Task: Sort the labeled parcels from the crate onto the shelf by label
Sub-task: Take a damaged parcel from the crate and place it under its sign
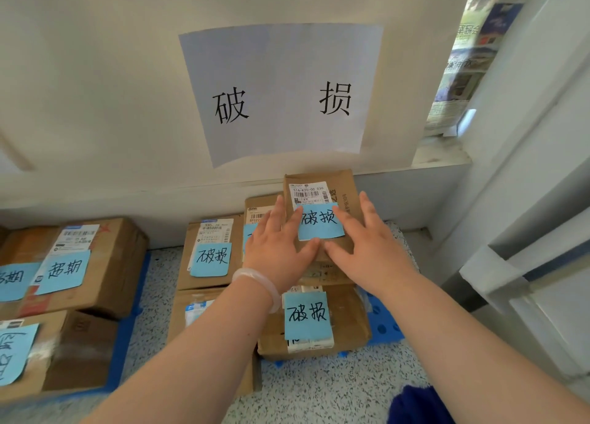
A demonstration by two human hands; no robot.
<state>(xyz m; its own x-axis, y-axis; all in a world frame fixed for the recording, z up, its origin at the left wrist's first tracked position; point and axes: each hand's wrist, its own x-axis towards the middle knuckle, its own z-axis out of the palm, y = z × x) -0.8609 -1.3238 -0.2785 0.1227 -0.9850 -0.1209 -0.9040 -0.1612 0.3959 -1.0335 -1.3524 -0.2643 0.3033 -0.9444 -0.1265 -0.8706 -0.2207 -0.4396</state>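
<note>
A small cardboard parcel (pixel 322 187) with a blue note reading 破损 lies on top of a stack of parcels against the wall. My left hand (pixel 277 248) and my right hand (pixel 364 245) rest flat on it, fingers spread, one on each side of the note. Under it lies a larger parcel (pixel 348 321) with the same blue note. Left of the stack sits another 破损 parcel (pixel 210 251), and a fourth one (pixel 260 211) is half hidden behind my left hand. A white sheet on the wall (pixel 281 91) reads 破损.
At the left stand several parcels with blue notes reading 超期 (pixel 83 264). Blue plastic pallets (pixel 383 324) lie under the parcels on a speckled floor. A white frame and ledge (pixel 479 200) close off the right side. A dark blue object (pixel 418 406) shows at the bottom.
</note>
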